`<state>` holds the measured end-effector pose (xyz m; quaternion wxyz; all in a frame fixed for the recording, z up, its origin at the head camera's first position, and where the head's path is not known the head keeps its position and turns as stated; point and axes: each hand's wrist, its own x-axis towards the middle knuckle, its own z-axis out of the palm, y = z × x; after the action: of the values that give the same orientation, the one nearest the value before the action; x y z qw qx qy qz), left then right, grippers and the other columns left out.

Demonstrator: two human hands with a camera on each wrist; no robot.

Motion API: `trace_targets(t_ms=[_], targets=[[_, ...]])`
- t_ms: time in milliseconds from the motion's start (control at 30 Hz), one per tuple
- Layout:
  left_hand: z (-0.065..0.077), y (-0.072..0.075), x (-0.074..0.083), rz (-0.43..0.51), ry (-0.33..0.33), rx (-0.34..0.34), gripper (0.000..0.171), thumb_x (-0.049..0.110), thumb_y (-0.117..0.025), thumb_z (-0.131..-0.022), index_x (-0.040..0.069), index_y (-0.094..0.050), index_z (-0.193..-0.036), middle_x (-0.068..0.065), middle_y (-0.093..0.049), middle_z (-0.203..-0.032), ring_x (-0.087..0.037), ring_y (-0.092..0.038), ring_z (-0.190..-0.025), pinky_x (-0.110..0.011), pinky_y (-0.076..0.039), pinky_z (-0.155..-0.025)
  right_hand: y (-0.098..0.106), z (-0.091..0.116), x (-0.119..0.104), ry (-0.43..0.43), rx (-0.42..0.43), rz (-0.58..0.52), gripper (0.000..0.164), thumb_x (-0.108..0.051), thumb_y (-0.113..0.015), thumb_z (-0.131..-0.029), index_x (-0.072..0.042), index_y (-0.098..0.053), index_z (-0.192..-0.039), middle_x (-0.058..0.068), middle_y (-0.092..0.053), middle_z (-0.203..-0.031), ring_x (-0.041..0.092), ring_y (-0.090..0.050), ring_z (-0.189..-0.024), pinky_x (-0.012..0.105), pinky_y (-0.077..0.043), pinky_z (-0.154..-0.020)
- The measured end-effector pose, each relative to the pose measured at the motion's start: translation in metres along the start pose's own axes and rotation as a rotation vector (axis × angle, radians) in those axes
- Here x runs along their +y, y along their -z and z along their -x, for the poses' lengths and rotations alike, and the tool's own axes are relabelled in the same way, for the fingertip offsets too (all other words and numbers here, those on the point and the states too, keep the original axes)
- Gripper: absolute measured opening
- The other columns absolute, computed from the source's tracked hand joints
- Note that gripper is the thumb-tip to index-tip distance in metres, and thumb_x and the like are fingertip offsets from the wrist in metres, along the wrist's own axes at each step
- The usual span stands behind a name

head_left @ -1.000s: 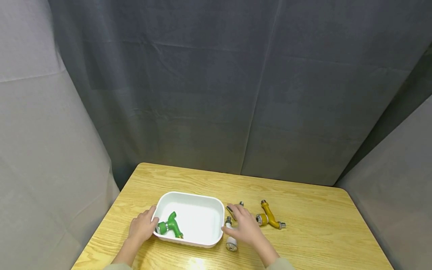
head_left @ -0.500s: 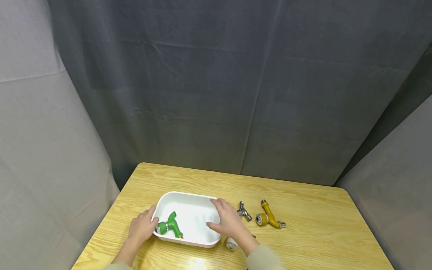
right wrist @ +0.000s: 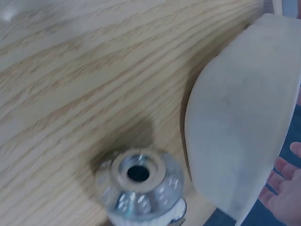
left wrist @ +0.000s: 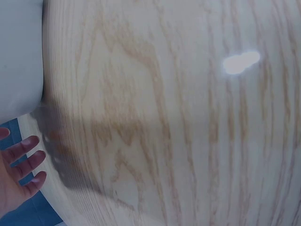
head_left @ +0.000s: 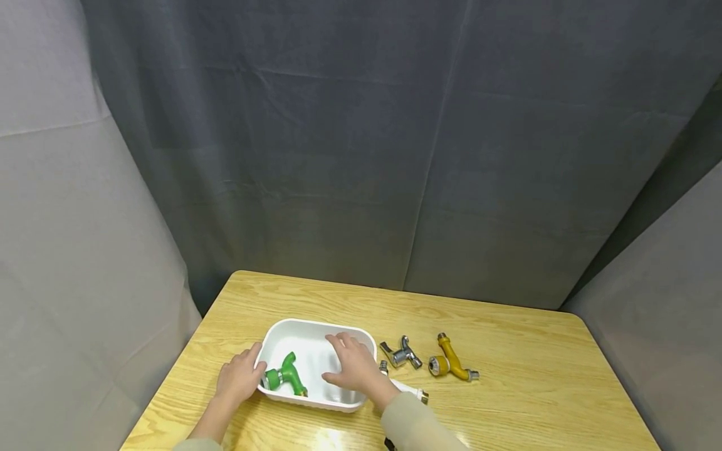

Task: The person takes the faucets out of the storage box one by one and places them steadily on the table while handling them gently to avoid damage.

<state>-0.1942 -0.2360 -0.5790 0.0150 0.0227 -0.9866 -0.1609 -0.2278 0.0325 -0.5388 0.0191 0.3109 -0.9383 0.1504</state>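
Observation:
A white rectangular tray (head_left: pixel 307 406) stands on the wooden table, and a green faucet (head_left: pixel 289 376) lies inside it at the left. My left hand (head_left: pixel 238 376) rests at the tray's left rim with relaxed fingers, which also show beside the tray wall in the left wrist view. Over the right part of the tray is my right hand (head_left: pixel 352 364), its fingers spread and holding nothing. Just right of the tray lies a white faucet (head_left: pixel 407 388), partly hidden by my right forearm; its chrome end (right wrist: pixel 139 186) shows close up in the right wrist view.
A chrome faucet (head_left: pixel 400 356) and a yellow faucet (head_left: pixel 451 360) lie on the table (head_left: pixel 536 376) to the right of the tray. Dark curtain (head_left: pixel 338 156) hangs behind the table, with pale cloth (head_left: pixel 84 250) on the left side.
My right hand has moved left from the tray's right rim to above its inside. The chrome faucet is uncovered now. My left hand stays at the left rim.

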Motion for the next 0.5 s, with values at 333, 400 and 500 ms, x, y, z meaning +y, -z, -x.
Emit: trace_targets(t_ms=[333,400,500], targets=[[-0.001,0.0,0.002,-0.007,-0.01,0.016,0.045,0.03,-0.045,-0.09,0.007,-0.043,-0.129,-0.02,-0.058,-0.114,-0.04,-0.055,-0.1,-0.057,-0.042,-0.079,-0.012,-0.013,-0.013,-0.018,-0.071,-0.028,0.076,-0.047,-0.067,-0.074,-0.017,-0.037,-0.137,0.008,-0.045,-0.127,0.023,-0.048,-0.113,0.039,-0.044,-0.088],[-0.001,0.0,0.001,-0.009,-0.009,0.016,0.046,0.03,-0.045,-0.089,0.007,-0.043,-0.129,-0.02,-0.058,-0.113,-0.04,-0.055,-0.099,-0.057,-0.042,-0.079,-0.015,-0.014,-0.016,-0.008,-0.083,-0.02,0.076,-0.047,-0.067,-0.074,-0.017,-0.037,-0.137,0.008,-0.046,-0.127,0.023,-0.049,-0.111,0.037,-0.044,-0.087],[-0.001,-0.001,0.001,-0.011,-0.009,0.019,0.046,0.029,-0.046,-0.089,0.007,-0.043,-0.129,-0.019,-0.058,-0.113,-0.04,-0.055,-0.099,-0.057,-0.042,-0.078,-0.019,-0.016,-0.02,0.005,-0.097,-0.008,0.075,-0.047,-0.067,-0.074,-0.018,-0.038,-0.136,0.008,-0.046,-0.126,0.023,-0.051,-0.109,0.036,-0.045,-0.087]])
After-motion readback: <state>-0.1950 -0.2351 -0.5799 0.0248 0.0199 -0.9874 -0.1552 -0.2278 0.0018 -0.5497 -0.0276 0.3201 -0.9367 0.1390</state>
